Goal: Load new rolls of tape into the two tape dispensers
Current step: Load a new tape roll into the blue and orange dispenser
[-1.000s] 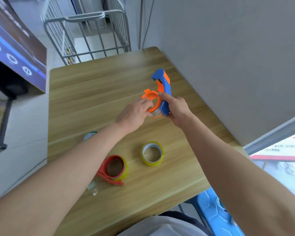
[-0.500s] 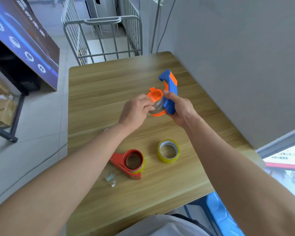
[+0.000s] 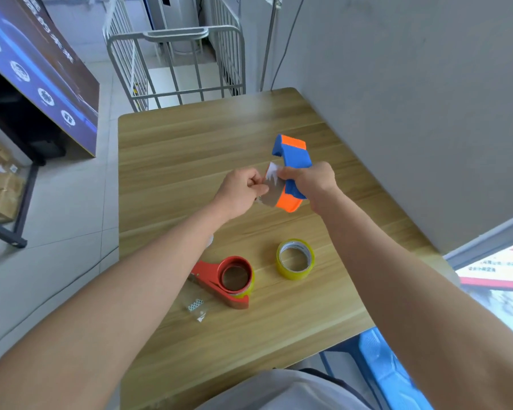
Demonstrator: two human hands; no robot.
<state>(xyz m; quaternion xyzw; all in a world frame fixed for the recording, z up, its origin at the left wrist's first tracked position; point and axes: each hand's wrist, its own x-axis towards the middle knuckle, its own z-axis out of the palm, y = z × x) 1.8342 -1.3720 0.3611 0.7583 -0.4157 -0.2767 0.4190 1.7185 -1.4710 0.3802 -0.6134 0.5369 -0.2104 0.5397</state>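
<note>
Both hands (image 3: 279, 187) hold blue dispenser (image 3: 293, 161) above table (image 3: 190, 149) ctr.

No legible text anywhere.

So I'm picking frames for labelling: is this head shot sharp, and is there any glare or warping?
Head view: blue-and-orange tape dispenser and both hands sharp, daylight even, shadows soft; white glare on the pulled tape end; wide-angle lens bends the table edges and stretches the forearms.
</note>
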